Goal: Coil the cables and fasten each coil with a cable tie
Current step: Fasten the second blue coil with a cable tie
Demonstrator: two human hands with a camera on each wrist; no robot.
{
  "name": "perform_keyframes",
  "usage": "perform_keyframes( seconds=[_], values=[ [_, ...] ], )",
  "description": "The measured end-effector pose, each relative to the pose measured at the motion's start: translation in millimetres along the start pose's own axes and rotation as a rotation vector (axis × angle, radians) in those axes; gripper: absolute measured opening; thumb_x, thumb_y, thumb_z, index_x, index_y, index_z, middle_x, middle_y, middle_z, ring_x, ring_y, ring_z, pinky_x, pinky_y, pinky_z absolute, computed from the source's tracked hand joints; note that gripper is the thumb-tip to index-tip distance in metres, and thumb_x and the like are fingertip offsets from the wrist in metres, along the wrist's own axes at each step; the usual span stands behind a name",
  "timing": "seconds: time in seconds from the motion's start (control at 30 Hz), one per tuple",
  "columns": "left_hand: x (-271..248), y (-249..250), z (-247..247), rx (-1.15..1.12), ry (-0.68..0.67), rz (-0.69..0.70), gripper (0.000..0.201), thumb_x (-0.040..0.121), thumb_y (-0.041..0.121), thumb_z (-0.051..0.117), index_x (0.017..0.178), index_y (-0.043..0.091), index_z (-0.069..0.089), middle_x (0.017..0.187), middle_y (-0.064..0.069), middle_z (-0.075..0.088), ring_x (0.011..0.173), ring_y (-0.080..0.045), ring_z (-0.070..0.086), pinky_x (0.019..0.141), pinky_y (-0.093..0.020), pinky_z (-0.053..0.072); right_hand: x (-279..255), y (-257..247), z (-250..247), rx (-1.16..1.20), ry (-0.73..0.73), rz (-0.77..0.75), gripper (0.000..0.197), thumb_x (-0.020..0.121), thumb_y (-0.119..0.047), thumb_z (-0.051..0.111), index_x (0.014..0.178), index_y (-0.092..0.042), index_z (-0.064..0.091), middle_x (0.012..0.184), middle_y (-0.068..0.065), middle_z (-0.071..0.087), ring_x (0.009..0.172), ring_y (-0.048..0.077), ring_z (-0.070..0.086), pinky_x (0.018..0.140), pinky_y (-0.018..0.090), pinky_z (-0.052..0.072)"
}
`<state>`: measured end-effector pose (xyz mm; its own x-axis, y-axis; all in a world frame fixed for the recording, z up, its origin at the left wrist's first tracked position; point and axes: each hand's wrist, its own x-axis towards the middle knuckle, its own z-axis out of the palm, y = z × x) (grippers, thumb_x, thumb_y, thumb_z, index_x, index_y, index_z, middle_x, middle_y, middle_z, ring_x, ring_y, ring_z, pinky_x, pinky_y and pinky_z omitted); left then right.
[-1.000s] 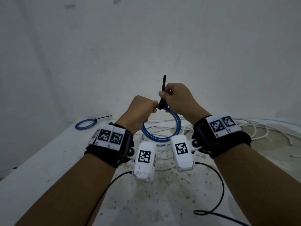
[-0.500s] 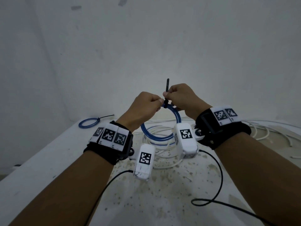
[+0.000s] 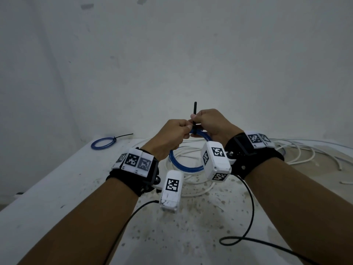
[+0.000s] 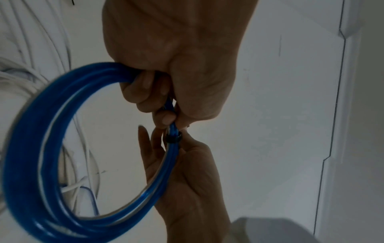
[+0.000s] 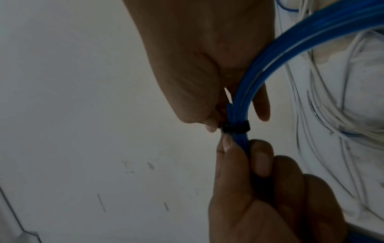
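I hold a blue cable coil (image 3: 183, 166) upright above the table. My left hand (image 3: 188, 129) grips its top strands, seen close in the left wrist view as the left hand (image 4: 166, 102) curled round the coil (image 4: 31, 148). A black cable tie (image 5: 234, 127) sits as a tight band round the strands (image 4: 173, 137). My right hand (image 3: 194, 119) pinches the tie at the band, and the tie's tail (image 3: 195, 109) sticks straight up above it. A second blue coil (image 3: 102, 143), with a black tie on it, lies at the table's far left.
Loose white cables (image 3: 296, 152) spread over the right of the white table (image 3: 57, 188), and more white loops (image 3: 193, 190) lie right under my hands. Black wrist-camera leads (image 3: 248, 217) hang over the stained near surface. A plain wall stands close behind.
My two hands have drawn together at the top of the coil. The right wrist has turned inward, and the tie's tail stays pointing up.
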<state>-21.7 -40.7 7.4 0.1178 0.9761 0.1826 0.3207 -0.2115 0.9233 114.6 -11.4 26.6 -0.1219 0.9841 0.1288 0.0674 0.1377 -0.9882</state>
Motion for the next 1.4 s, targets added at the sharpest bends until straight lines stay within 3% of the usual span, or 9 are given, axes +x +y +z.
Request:
perform_keyframes(
  seconds=[0.2, 0.3, 0.53, 0.67, 0.83, 1.0, 1.1, 1.23, 1.4],
  values=[
    [1.1, -9.6, 8.2, 0.168, 0.058, 0.048, 0.028, 0.102, 0.018, 0.047, 0.085, 0.002, 0.06, 0.065, -0.004, 0.046, 0.031, 0.0, 0.036, 0.036, -0.012, 0.024, 3.3, 18.7, 7.9, -0.075, 0.068, 0.07, 0.024, 0.097, -0.008, 0.057, 0.076, 0.004, 0.057, 0.093, 0.029, 0.064, 0.086, 0.04, 0.068, 0.084, 0.057, 0.056],
    [4.1, -10.0, 8.7, 0.204, 0.095, 0.043, 0.031, 0.1, 0.02, 0.048, 0.089, -0.003, 0.066, 0.063, -0.003, 0.047, 0.035, -0.002, 0.035, 0.042, -0.017, 0.026, 4.1, 20.4, 7.4, -0.027, 0.05, 0.072, 0.019, 0.098, -0.013, 0.058, 0.088, 0.004, 0.059, 0.087, 0.024, 0.064, 0.07, 0.028, 0.068, 0.072, 0.048, 0.061],
    [5.8, -18.0, 19.4, 0.32, 0.147, 0.125, 0.053, 0.1, 0.038, 0.048, 0.053, 0.014, 0.039, 0.051, 0.002, 0.035, 0.048, -0.012, 0.031, 0.054, -0.028, 0.028, 1.8, 25.9, 2.2, -0.084, 0.009, 0.146, 0.012, 0.096, -0.011, 0.057, 0.084, -0.009, 0.059, 0.082, 0.007, 0.063, 0.064, 0.018, 0.064, 0.063, 0.032, 0.059],
    [7.6, -20.2, 18.4, 0.276, 0.051, 0.071, 0.034, 0.099, 0.03, 0.051, 0.079, 0.007, 0.066, 0.067, -0.001, 0.053, 0.062, -0.013, 0.045, 0.06, -0.028, 0.036, 1.6, 25.3, -5.3, -0.082, 0.028, 0.141, 0.017, 0.096, -0.011, 0.061, 0.1, 0.006, 0.063, 0.086, 0.014, 0.068, 0.063, 0.02, 0.069, 0.069, 0.04, 0.062],
    [5.1, -18.4, 9.2, 0.395, -0.104, 0.041, 0.026, 0.103, 0.032, 0.042, 0.093, 0.015, 0.058, 0.081, -0.002, 0.057, 0.071, -0.016, 0.05, 0.057, -0.026, 0.038, 1.5, 26.3, -2.8, -0.108, 0.048, 0.106, 0.02, 0.096, -0.012, 0.061, 0.079, -0.003, 0.057, 0.098, 0.022, 0.07, 0.075, 0.03, 0.069, 0.076, 0.045, 0.06],
    [1.4, -16.6, 3.8, 0.435, -0.147, 0.062, 0.025, 0.105, 0.027, 0.036, 0.09, 0.015, 0.053, 0.081, 0.004, 0.056, 0.067, -0.01, 0.045, 0.059, -0.024, 0.033, 0.8, 32.2, 6.6, -0.102, 0.067, 0.093, 0.022, 0.095, -0.012, 0.063, 0.075, -0.003, 0.058, 0.097, 0.028, 0.068, 0.081, 0.04, 0.07, 0.078, 0.055, 0.058],
    [2.8, -19.4, 5.4, 0.341, -0.096, 0.056, 0.028, 0.105, 0.028, 0.037, 0.092, 0.013, 0.057, 0.074, 0.002, 0.058, 0.059, -0.01, 0.045, 0.054, -0.025, 0.034, 1.5, 32.0, 9.9, -0.044, 0.069, 0.083, 0.023, 0.095, -0.011, 0.063, 0.074, -0.001, 0.057, 0.1, 0.03, 0.066, 0.074, 0.035, 0.066, 0.068, 0.046, 0.061],
    [5.5, -21.5, 2.9, 0.291, -0.03, 0.124, 0.036, 0.101, 0.037, 0.046, 0.074, 0.015, 0.055, 0.06, 0.003, 0.05, 0.048, -0.006, 0.04, 0.051, -0.024, 0.031, 0.7, 26.8, 9.2, 0.027, 0.034, 0.112, 0.007, 0.095, -0.003, 0.058, 0.09, 0.001, 0.061, 0.093, 0.009, 0.066, 0.072, 0.026, 0.066, 0.067, 0.038, 0.06],
    [6.7, -21.2, 4.5, 0.22, -0.046, 0.154, 0.041, 0.103, 0.029, 0.045, 0.066, 0.011, 0.052, 0.051, 0.004, 0.041, 0.043, -0.007, 0.032, 0.049, -0.026, 0.026, 3.3, 20.4, 9.9, 0.035, 0.086, 0.089, 0.015, 0.096, -0.01, 0.061, 0.094, 0.005, 0.062, 0.084, 0.02, 0.063, 0.065, 0.027, 0.064, 0.065, 0.039, 0.061]
  ],
)
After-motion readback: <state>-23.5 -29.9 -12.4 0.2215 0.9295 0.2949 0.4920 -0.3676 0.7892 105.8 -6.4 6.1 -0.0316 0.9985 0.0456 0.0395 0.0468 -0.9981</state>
